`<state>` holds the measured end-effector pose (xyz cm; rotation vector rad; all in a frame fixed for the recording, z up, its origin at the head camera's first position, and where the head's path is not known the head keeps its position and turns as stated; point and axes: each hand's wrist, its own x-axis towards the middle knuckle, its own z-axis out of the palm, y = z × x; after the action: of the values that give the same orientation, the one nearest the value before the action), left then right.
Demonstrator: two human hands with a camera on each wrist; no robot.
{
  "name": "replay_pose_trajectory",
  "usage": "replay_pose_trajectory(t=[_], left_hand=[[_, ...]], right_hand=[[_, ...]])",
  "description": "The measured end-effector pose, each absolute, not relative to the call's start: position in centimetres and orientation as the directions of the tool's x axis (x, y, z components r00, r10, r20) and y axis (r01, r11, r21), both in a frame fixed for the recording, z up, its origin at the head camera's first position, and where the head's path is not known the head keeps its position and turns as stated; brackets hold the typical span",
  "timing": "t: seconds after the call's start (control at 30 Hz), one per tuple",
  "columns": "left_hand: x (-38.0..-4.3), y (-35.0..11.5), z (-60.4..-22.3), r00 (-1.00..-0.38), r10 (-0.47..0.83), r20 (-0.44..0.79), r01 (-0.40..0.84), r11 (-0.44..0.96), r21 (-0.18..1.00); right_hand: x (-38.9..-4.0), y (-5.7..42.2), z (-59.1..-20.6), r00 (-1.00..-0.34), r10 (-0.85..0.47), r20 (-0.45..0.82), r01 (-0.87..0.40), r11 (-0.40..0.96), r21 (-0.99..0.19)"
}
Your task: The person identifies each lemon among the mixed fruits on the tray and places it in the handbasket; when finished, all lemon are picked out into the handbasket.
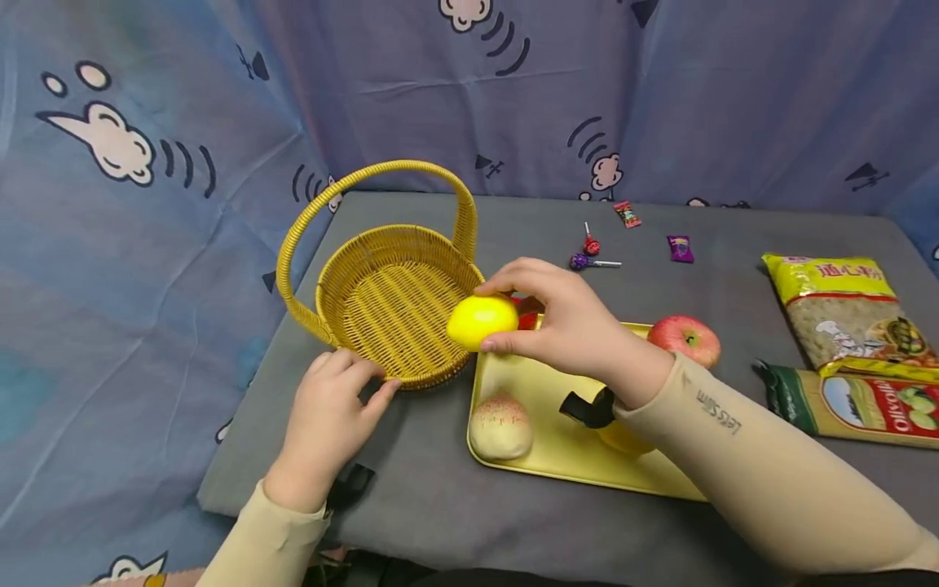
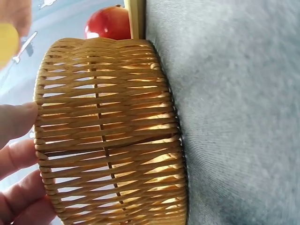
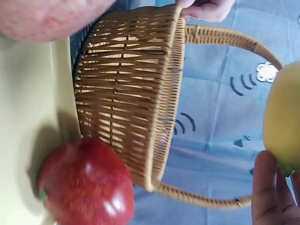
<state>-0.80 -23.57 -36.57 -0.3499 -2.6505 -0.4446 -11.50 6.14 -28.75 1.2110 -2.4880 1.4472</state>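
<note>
My right hand (image 1: 561, 314) holds a yellow lemon (image 1: 480, 322) between thumb and fingers, just off the right rim of the yellow wicker basket (image 1: 399, 310). The same lemon (image 3: 283, 117) shows at the right edge of the right wrist view, high beside the basket's opening. With thumb and fingers, my left hand (image 1: 333, 416) pinches the basket's near rim; in the left wrist view its fingers (image 2: 21, 157) lie along the woven edge. The basket stands upright with its handle raised and nothing inside. A red fruit (image 3: 86, 183) sits on the tray close to the basket.
A yellow tray (image 1: 546, 452) carries a peach (image 1: 501, 426) and a yellow item (image 1: 623, 438) partly hidden under the right wrist. An apple (image 1: 684, 341) lies at its far right. Lollipops (image 1: 591, 244), wrapped candies (image 1: 680, 249), a pasta bag (image 1: 851, 314) and a green-and-red packet (image 1: 866, 405) lie beyond.
</note>
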Motion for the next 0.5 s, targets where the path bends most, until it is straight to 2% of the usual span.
replay_pose_trajectory(t=[0.37,0.5], left_hand=[[-0.8,-23.3,-36.0,-0.913,0.134,0.387,0.249,0.931,0.266],[-0.8,-23.3,-35.7,-0.914,0.139,0.382,0.251,0.932,0.262]], right_hand=[[-15.6,0.6,-31.0,-0.707,-0.687,0.168,-0.516,0.339,-0.787],[-16.4,-0.8,-31.8,-0.664,-0.741,0.100,-0.544,0.387,-0.745]])
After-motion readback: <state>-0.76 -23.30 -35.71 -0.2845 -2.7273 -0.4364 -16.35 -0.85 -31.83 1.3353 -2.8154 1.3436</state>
